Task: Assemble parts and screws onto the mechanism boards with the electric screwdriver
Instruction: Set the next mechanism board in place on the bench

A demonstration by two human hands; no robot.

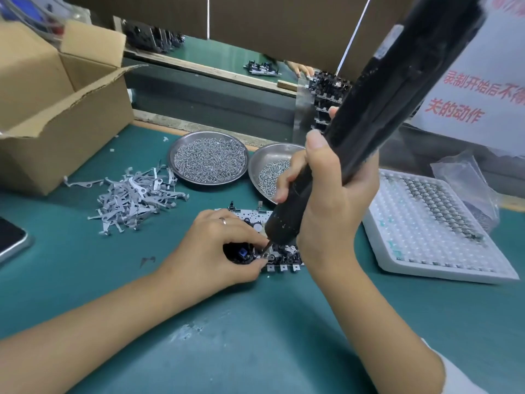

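Teal matting is lying under my small metal mechanism board [279, 258]. I am pinching it with my left hand [218, 245] while my right hand [326, 206] is gripping the black electric screwdriver [366, 115] — I should be keeping the bit square. Beyond, two round steel screw dishes [181, 150] are sitting — a conveyor behind.

Bright, even overhead light; shadows soft and faint under the arms. Pale sheen on the counter [204, 331] near bottom centre. Wide-angle bending at edges. Screwdriver [369, 109] body close to lens, blurred; background soft.
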